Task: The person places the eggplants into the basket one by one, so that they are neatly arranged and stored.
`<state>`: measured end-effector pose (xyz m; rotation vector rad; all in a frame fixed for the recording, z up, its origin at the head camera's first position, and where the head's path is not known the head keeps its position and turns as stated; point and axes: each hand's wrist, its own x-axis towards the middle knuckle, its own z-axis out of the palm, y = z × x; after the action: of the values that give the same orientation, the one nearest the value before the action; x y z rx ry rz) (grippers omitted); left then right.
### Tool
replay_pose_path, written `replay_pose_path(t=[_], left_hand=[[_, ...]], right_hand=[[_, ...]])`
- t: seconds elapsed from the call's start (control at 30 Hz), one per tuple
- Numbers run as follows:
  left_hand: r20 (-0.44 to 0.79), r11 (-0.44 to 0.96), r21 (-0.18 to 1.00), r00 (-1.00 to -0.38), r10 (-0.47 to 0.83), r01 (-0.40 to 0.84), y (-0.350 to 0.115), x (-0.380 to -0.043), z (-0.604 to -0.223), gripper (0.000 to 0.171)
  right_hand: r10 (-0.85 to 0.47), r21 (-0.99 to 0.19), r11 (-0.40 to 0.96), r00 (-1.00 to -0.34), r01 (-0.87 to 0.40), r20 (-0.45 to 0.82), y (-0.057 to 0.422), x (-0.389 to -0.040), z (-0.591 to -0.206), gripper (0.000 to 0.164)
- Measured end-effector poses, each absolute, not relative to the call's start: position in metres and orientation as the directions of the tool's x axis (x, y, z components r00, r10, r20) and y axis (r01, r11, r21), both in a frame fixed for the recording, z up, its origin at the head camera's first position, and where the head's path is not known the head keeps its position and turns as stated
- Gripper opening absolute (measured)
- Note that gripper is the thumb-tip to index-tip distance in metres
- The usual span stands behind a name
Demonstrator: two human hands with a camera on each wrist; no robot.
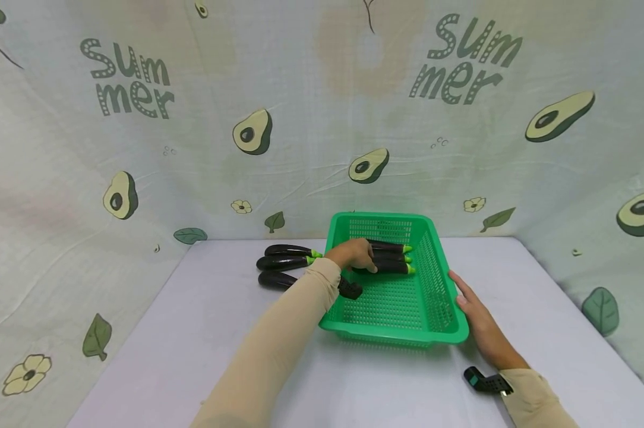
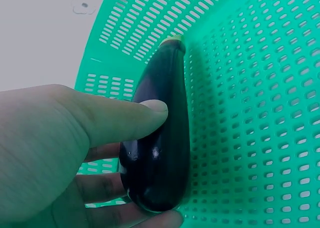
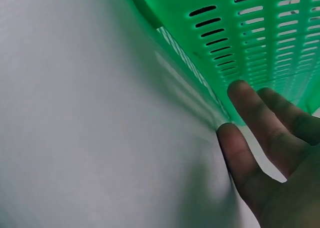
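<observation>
Pale table (image 1: 177, 339), eggplant (image 2: 167, 158) in left hand (image 1: 356, 254)

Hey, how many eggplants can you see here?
6. Three eggplants lie on the table, left of the green basket; three more lie inside it, one held by the left hand. The left sleeve may hide others.
</observation>
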<state>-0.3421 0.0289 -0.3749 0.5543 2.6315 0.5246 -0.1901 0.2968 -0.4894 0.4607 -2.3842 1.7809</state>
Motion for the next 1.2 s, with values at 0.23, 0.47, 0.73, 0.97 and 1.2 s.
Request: replay_pose_path(t=[0.23,0.47,0.73,0.97,1.2], left_hand=[[-0.295,0.853,0.419,-0.843,0.451,0.310,0.029,-0.343,-0.378,0.041],[-0.287,0.862,0.402,-0.851,0.440,0.310,0.027,-0.342,-0.376,0.038],[-0.270,0.893,0.282,-0.863,0.426,0.352,0.026,-0.341,-0.376,0.035],[-0.262,0.881,0.338,-0.865,0.427,0.332,0.021,-0.342,-0.377,0.031],[-0.178,0.857,0.322,-0.863,0.472,0.402,0.010,-0.341,-0.371,0.036]], right_hand=[[-0.207,-0.905,0.299,-0.947,-0.302,0.247,0.295,-0.189,-0.484,0.061],[-0.203,-0.911,0.295,-0.950,-0.289,0.236,0.293,-0.189,-0.482,0.062],[-0.186,-0.926,0.241,-0.950,-0.291,0.251,0.292,-0.191,-0.484,0.062],[-0.180,-0.927,0.240,-0.951,-0.289,0.250,0.293,-0.192,-0.487,0.062],[-0.173,-0.927,0.259,-0.957,-0.271,0.232,0.292,-0.192,-0.486,0.062]])
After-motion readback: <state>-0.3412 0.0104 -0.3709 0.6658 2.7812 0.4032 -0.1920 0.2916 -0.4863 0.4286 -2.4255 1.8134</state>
